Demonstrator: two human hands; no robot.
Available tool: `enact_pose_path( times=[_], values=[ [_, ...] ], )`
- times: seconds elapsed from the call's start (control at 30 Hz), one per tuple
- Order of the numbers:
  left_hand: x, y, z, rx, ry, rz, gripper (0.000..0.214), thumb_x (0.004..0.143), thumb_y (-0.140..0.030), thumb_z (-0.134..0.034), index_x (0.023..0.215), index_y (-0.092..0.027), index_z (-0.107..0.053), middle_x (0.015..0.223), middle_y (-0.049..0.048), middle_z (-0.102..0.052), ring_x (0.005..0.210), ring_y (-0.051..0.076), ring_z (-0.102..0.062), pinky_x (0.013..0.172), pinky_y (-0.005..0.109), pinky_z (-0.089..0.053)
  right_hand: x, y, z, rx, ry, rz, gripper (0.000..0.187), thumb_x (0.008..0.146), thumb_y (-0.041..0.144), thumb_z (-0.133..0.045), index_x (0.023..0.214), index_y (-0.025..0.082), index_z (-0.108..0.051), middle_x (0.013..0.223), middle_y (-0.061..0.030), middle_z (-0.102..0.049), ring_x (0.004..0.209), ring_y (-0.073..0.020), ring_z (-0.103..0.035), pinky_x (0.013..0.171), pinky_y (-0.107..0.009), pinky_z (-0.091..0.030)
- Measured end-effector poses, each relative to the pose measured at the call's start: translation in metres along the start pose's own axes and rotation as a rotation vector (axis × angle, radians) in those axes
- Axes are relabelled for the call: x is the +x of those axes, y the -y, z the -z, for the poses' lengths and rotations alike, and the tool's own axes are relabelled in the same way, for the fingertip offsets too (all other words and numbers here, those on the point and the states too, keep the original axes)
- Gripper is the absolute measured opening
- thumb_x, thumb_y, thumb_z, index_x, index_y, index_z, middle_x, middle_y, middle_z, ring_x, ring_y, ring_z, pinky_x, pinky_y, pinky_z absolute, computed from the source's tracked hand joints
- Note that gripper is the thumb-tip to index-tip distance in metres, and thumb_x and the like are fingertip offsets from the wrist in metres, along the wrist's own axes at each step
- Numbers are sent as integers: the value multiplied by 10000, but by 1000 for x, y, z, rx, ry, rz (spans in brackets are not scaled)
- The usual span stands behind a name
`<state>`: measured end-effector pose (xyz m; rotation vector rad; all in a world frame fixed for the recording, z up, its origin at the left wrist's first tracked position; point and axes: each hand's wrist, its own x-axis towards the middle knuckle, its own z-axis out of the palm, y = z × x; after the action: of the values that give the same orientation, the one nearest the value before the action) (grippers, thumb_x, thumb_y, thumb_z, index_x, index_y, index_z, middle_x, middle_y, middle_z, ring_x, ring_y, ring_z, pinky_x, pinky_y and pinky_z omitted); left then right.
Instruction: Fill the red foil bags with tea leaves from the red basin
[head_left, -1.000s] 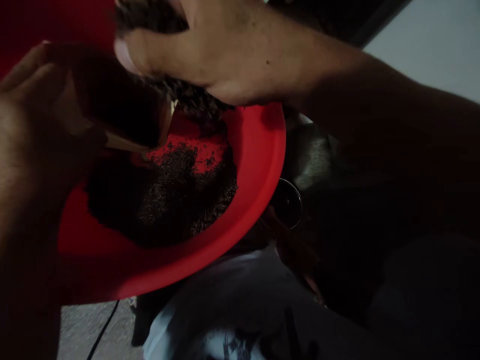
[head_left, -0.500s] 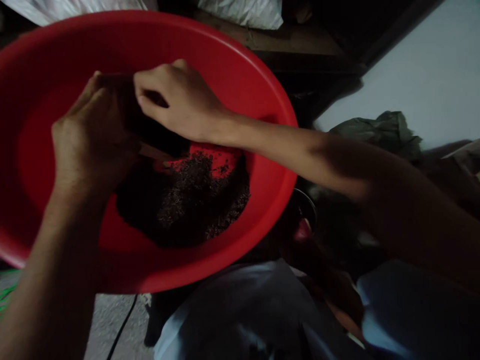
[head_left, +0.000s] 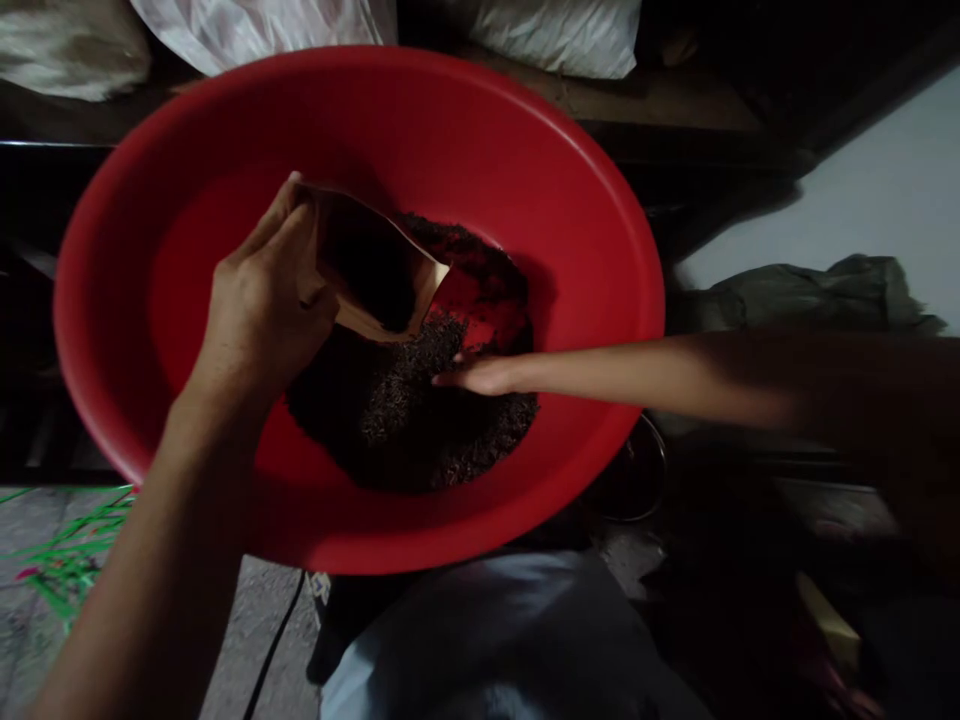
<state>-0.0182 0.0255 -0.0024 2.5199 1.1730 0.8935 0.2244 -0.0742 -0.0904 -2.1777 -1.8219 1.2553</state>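
My left hand (head_left: 262, 290) is closed on the side of a brown paper bag (head_left: 427, 305), its mouth open and tilted toward me over the red basin. The inside of the bag looks dark, so its contents are hard to make out. My right hand (head_left: 484, 375) reaches in from the right and lies low at the pile of dark, dry, loose bits (head_left: 405, 400), which resemble tea leaves. Its fingers are stretched out, partly lost in shadow. The pile rests on the bottom of the wide red plastic basin (head_left: 592, 300).
White plastic sacks (head_left: 277, 30) stand on a wooden shelf (head_left: 690, 100) behind the basin. Green strands (head_left: 82, 540) lie on the floor at left, near a black cable (head_left: 277, 640). A dark green bag (head_left: 817, 295) and a round metal-rimmed container (head_left: 656, 460) are at right.
My right hand has left the top of the bag and moved down to the pile, its fingers straightening. The bag's mouth now shows open, still in my left hand. The view has shifted.
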Motion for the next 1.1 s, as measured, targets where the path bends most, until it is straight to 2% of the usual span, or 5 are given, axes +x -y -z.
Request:
enact_pose_path(
  times=[0.17,0.37,0.6,0.83,1.1],
  values=[
    [8,-1,6,3,31,5,979,606,-146,-672,1567,-207,-490,1694,9,-384,1575,262,-394,1320,426,-348,4,67,-52,73,122,-50,1067,713,853,-717,1636,442,-373,1749,-137,-235,1537,-545,-325,1140,-685,-420],
    [21,-3,7,-25,60,7,914,604,-110,-691,1504,-206,-560,1678,9,-419,1561,295,-417,1313,451,-369,6,53,-45,119,81,153,693,776,536,-815,1424,352,-651,1414,-54,-678,1296,-313,-653,1097,-398,-512],
    [21,3,5,-73,61,3,924,611,-62,-691,1515,-170,-535,1685,49,-400,1547,306,-440,1305,467,-383,-31,57,15,141,83,595,469,750,309,-850,1208,249,-770,1146,-6,-789,1083,-231,-729,971,-328,-544],
    [16,6,-3,-213,52,-90,745,702,-91,-664,1431,-227,-599,1672,57,-453,1577,308,-383,1306,441,-373,-38,97,95,92,-329,764,495,881,335,-720,1372,301,-662,1362,-16,-681,1274,-253,-623,1113,-447,-494],
    [12,10,-2,-216,47,-101,693,724,-39,-538,1388,-209,-636,1594,91,-558,1580,273,-388,1286,461,-391,-17,95,109,-239,-830,637,354,933,380,-709,1250,224,-722,1333,-143,-646,1261,-314,-611,1027,-458,-526]
  ],
)
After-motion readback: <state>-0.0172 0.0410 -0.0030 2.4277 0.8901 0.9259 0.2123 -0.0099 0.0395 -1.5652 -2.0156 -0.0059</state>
